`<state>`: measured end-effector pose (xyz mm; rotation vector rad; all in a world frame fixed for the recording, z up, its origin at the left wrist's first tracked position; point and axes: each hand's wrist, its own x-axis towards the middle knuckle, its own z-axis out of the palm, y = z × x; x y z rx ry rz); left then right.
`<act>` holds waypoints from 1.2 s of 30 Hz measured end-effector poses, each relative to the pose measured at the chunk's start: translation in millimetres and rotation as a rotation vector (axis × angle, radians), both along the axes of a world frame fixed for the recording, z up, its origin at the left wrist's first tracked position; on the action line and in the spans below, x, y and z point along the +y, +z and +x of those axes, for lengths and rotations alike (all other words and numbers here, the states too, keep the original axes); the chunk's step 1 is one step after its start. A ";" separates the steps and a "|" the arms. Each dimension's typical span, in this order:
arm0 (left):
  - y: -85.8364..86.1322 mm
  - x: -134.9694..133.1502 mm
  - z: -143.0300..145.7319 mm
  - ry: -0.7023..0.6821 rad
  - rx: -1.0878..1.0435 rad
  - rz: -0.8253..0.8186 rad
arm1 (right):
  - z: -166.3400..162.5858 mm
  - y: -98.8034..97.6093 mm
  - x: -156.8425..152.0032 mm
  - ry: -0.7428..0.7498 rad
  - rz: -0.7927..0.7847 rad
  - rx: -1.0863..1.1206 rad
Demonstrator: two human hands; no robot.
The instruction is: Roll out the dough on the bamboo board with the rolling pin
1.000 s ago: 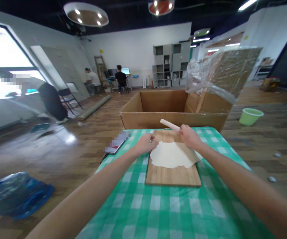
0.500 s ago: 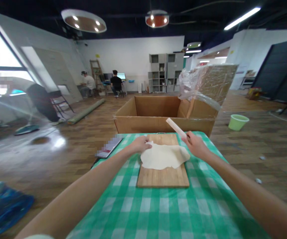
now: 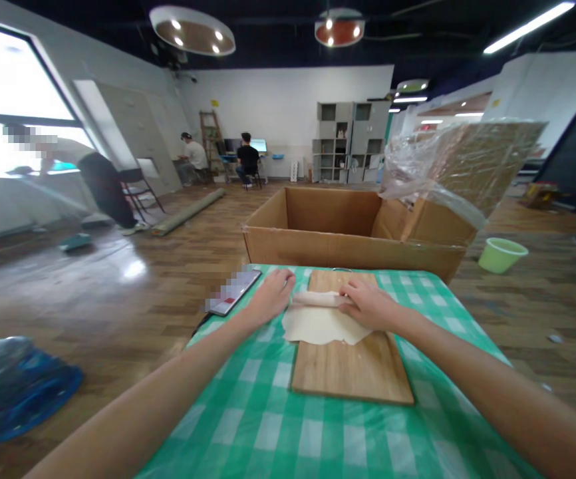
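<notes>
A thin, uneven sheet of pale dough (image 3: 325,326) lies across a wooden cutting board (image 3: 352,379), its left part reaching past the board's edge. A light rolling pin (image 3: 318,299) rests across the far part of the dough. My right hand (image 3: 365,304) is closed over the pin's right end. Just off the pin's left end is my left hand (image 3: 272,296), fingers bent and a gap between thumb and forefinger, with nothing visible in it. The board stands on a green-and-white checked tablecloth (image 3: 248,406).
A phone (image 3: 233,296) lies at the table's left edge. Beyond the table stands a large open cardboard box (image 3: 308,246) with a plastic-wrapped carton (image 3: 487,166). A green bucket (image 3: 502,255) is at right, blue plastic (image 3: 28,392) at left. A person (image 3: 98,173) bends over near the window.
My right hand has brought the rolling pin from the air down flat onto the dough. My left hand has let go of the dough's edge and moved left. The view has turned slightly left.
</notes>
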<state>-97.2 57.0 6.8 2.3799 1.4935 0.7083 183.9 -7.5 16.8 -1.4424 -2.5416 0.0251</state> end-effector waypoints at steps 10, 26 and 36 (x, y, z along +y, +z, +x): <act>-22.5 1.5 69.0 -0.136 0.377 0.220 | 0.8 -22.7 32.3 -0.001 0.037 -0.022; -19.8 -1.9 67.7 -0.129 0.446 0.158 | -4.5 -22.3 33.0 -0.123 0.014 -0.016; -14.3 -76.0 42.4 -0.226 0.435 0.207 | -7.2 -19.8 -30.5 -0.038 -0.005 0.082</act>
